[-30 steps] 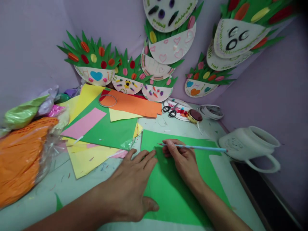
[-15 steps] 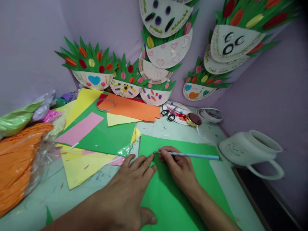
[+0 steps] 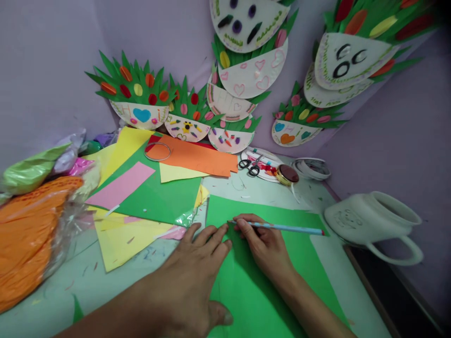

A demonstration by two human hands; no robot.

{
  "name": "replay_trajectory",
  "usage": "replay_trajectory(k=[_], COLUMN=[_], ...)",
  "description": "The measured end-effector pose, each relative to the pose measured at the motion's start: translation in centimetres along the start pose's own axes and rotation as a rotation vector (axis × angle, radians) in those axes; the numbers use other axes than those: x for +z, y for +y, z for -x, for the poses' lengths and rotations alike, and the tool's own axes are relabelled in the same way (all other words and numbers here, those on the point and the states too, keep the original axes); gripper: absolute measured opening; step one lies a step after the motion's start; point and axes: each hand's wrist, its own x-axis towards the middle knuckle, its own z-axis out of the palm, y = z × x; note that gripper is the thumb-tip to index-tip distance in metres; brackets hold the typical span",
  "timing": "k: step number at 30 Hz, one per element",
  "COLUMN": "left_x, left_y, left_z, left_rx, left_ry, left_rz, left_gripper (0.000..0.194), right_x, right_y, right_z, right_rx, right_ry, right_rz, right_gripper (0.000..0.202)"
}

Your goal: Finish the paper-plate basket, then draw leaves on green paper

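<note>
A large green sheet of paper (image 3: 299, 281) lies on the table in front of me. My left hand (image 3: 197, 267) rests on its left edge, fingers stretched out and spread. In a writing grip, my right hand (image 3: 262, 241) is shut on a light blue pencil (image 3: 289, 227) with a red end. The pencil's tip touches or nearly touches the green sheet, close to my left fingertips. Faint lines show on the sheet near its left side.
Left lie coloured papers with a pink strip (image 3: 121, 185) and an orange sheet (image 3: 197, 157), then plastic bags of orange material (image 3: 31, 239). Scissors (image 3: 251, 166) and a round gold container (image 3: 287, 174) are behind. A white mug-shaped jar (image 3: 355, 220) stands right. Paper-plate crafts (image 3: 141, 115) hang along the wall.
The whole view has shifted slightly, so things appear a little further right. Both hands keep nearly the same place on the green sheet, and the pencil stays in my right hand.
</note>
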Motion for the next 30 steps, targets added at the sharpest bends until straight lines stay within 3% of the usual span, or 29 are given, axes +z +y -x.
replay_trajectory(k=[21, 30], left_x=[-0.67, 0.21], left_y=[0.7, 0.1], left_z=[0.05, 0.2], left_rx=[-0.021, 0.013], left_ry=[-0.033, 0.035], left_rz=[-0.003, -0.034], left_gripper=[0.089, 0.09], right_x=[-0.08, -0.17], right_y=[-0.1, -0.21], right_z=[0.4, 0.96], right_rx=[-0.039, -0.047], right_ry=[-0.003, 0.005], right_rz=[0.071, 0.048], right_gripper=[0.029, 0.028])
